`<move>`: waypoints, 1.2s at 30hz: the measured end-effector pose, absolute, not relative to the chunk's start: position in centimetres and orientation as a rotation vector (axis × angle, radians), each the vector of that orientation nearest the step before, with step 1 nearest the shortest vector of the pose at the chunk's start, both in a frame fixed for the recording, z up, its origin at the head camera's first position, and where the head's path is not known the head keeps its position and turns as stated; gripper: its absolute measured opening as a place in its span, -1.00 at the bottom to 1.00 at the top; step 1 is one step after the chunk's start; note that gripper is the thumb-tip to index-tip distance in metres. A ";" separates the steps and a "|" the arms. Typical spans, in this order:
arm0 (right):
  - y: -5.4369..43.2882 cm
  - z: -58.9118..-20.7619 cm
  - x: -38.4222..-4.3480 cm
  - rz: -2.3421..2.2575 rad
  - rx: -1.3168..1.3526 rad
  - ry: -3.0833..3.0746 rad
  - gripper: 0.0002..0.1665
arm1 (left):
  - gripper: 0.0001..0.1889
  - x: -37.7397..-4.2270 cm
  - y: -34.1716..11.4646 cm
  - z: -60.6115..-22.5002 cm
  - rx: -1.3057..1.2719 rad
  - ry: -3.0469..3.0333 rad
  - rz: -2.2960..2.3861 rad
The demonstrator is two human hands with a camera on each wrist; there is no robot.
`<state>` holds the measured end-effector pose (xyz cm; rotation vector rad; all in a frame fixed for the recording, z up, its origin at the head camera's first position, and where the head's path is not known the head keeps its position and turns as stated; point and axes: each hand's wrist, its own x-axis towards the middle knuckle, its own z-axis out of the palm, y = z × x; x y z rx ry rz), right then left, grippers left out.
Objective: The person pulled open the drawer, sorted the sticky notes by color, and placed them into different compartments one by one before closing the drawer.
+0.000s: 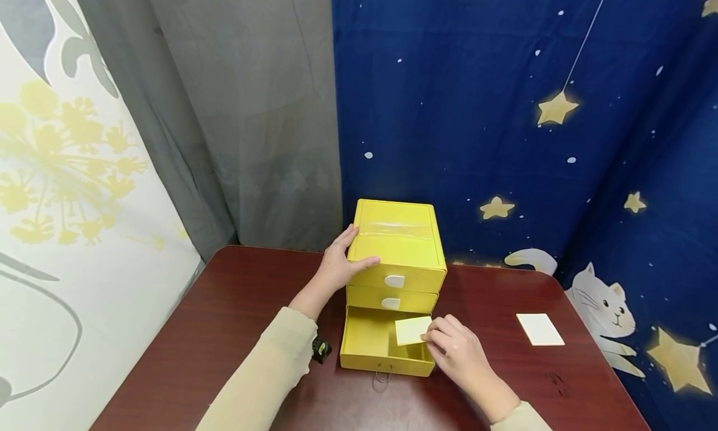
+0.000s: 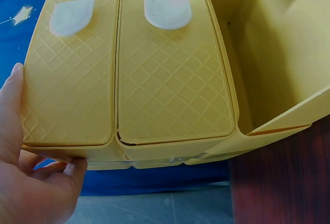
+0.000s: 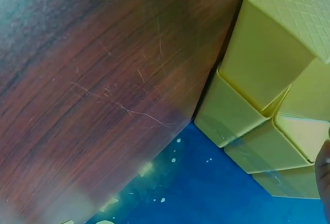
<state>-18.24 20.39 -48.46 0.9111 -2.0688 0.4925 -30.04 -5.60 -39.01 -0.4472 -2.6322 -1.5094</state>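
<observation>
A yellow drawer cabinet point(image 1: 395, 235) stands on the table, its two upper drawers closed and the bottom drawer point(image 1: 387, 364) pulled out. My left hand point(image 1: 336, 263) grips the cabinet's upper left corner; in the left wrist view the fingers point(image 2: 77, 170) lie against its side. With its fingertips my right hand point(image 1: 457, 350) pinches a pale yellow paper square point(image 1: 411, 331), probably a sticky note pad, above the right part of the open drawer. In the right wrist view only a bit of that hand point(image 3: 323, 177) shows at the right edge.
A white paper square point(image 1: 540, 329) lies on the dark red table point(image 1: 488, 300) to the right. Next to the left sleeve is a small black object point(image 1: 321, 350). A wire loop point(image 1: 382, 377) hangs at the bottom drawer's front. Curtains point(image 1: 392, 107) rise behind the table.
</observation>
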 end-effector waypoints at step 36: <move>19.0 -50.5 -20.1 0.300 0.827 -2.245 -0.75 | 0.00 -29.8 -5.5 -39.4 -0.451 -2.593 -1.506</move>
